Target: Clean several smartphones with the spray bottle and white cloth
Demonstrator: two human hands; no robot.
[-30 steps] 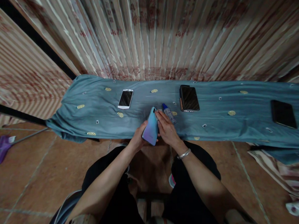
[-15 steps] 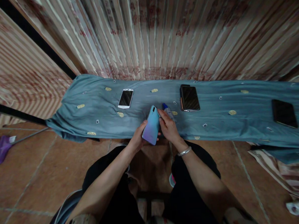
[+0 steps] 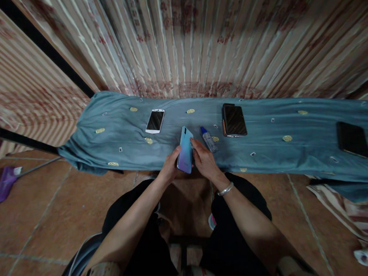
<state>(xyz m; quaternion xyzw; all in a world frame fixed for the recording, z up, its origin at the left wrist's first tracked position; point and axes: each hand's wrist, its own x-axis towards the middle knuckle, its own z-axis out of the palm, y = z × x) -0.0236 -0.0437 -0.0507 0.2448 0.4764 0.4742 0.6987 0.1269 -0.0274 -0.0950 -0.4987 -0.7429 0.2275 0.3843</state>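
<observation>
A smartphone [image 3: 185, 151] with a blue-to-purple back and a dark camera strip at its top is held over the near edge of the cloth, back side up. My left hand [image 3: 170, 164] is closed around its left side, with the thumb along the edge. On the opposite edge, my right hand [image 3: 203, 156] grips the phone with bent fingers; some fingertips are hidden. A clear bottle with a blue cap [image 3: 208, 139] lies just beyond my right hand. To the left lies a white smartphone [image 3: 155, 121], its dark screen facing up.
The bench has a blue patterned cloth [image 3: 264, 150]. On it lie a dark tablet-like device [image 3: 235, 120] over another case and, far right, a black flat device [image 3: 353, 139]. A striped curtain [image 3: 180, 44] hangs behind. A purple dustpan [image 3: 6, 183] stands on the floor at left.
The phone has turned more upright and shifted slightly away from me and left. My right hand has moved a little left with it, uncovering more of the bottle.
</observation>
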